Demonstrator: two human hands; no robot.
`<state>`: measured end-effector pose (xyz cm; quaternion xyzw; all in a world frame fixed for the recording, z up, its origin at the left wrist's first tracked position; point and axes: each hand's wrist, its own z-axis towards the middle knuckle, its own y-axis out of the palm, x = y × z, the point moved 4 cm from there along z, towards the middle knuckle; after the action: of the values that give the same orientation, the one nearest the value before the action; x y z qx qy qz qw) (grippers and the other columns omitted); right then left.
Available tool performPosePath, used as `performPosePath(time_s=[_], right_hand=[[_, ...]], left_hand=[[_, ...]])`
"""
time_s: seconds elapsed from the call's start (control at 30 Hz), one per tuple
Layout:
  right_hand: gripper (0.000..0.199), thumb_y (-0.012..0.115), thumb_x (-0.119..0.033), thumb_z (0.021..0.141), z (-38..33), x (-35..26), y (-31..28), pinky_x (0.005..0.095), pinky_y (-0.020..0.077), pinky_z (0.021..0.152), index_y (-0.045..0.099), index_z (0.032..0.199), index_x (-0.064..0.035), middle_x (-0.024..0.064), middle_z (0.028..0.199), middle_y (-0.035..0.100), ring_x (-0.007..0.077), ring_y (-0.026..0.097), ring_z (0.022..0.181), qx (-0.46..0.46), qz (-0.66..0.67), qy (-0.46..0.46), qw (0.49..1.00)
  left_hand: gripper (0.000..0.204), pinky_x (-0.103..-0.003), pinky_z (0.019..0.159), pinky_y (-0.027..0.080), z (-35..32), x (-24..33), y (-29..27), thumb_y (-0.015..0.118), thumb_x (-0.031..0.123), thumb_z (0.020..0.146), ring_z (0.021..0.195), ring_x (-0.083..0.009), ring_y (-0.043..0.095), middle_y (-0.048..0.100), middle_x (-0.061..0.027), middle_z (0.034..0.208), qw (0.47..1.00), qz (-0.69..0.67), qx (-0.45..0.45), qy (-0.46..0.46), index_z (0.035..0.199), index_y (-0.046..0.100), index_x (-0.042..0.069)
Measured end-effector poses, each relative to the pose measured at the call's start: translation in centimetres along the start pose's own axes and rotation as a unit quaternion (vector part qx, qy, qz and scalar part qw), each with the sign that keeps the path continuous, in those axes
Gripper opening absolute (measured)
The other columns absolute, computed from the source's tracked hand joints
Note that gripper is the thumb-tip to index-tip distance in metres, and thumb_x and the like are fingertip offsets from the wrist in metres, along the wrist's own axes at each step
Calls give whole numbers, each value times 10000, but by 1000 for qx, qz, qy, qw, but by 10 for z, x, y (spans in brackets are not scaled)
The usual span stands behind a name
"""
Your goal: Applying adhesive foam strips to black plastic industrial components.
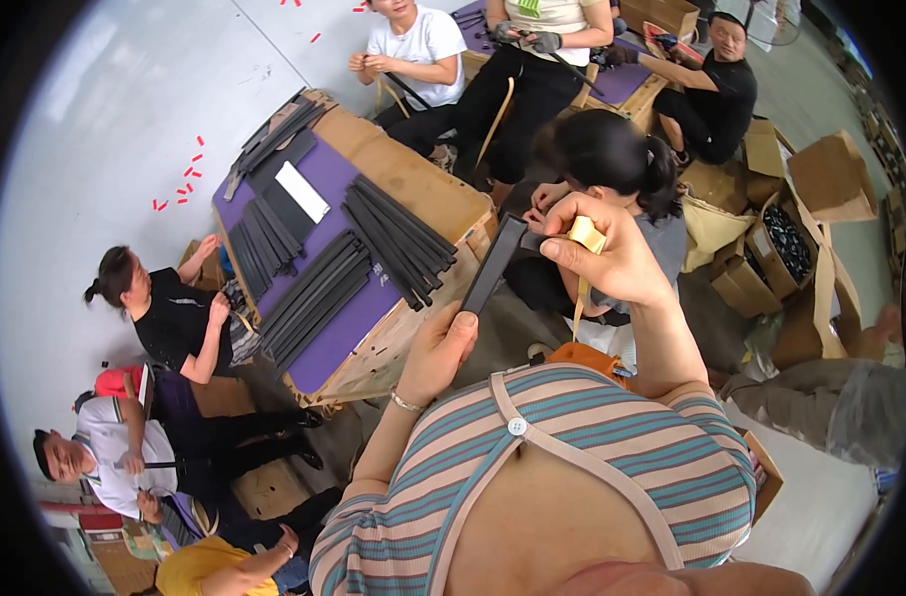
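Left hand (439, 353): fingers closed on the lower end of a flat dark bar (494, 265), thumb on top. Bar sits in front of the wearer's chest, tilted, far end toward one o'clock. Right hand (620, 253): fingers narrow, holding a yellow roll (586, 234) by the bar's far end; can't tell from here if they grip the bar too. A pale yellow strip (578, 303) hangs below that hand.

From the hands, ten o'clock: table (388, 149) with a purple cover, carrying bundled dark strips (398, 238) and a white piece (302, 192). One o'clock, close: a seated person with a dark ponytail (662, 177). Three o'clock: open cardboard boxes (746, 278). Nine o'clock, past the table: a person in a black shirt (170, 318). Eleven o'clock, farther: a person in a white shirt (413, 48).
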<state>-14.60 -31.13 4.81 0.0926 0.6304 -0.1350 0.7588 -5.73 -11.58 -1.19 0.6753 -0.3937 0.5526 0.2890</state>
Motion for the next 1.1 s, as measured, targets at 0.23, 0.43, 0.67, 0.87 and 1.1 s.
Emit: performPosePath(time_s=[0.23,0.43,0.67,0.87,1.1], right_hand=[[149,670,-38,749,9,10,7,226,382,767,526,787,-35,6,810,476,79,450,770,0,85,-56,995],[163,681,-60,748,9,13,5,221,380,737,521,773,-38,1,800,468,75,444,764,-9,87,-61,994],[161,683,-77,760,12,12,9,176,346,580,527,769,-36,-16,775,479,34,427,671,-8,90,-58,994],[168,686,-92,761,16,15,12,175,328,561,528,767,-35,-27,754,471,29,413,648,-1,97,-62,993],[151,690,-80,738,25,18,21,163,325,559,546,771,-50,-56,710,474,13,414,634,-16,121,-24,992]], left_hand=[[384,-185,426,260,-6,-4,-1,425,418,910,472,-32,333,389,37,544,1000,2,1,20,733,459,79],[403,-186,421,260,-10,-4,0,422,437,906,461,-36,336,397,33,540,1000,6,7,14,724,460,79],[411,-186,419,262,-12,-5,-1,435,449,897,462,-36,344,407,34,543,1000,10,12,2,716,462,80],[420,-189,425,260,-12,-6,-3,426,450,898,468,-52,334,405,24,548,1000,21,15,-4,730,470,68],[398,-196,429,272,-13,-7,-5,434,425,903,484,-37,346,412,34,558,999,1,-1,-37,701,443,82]])
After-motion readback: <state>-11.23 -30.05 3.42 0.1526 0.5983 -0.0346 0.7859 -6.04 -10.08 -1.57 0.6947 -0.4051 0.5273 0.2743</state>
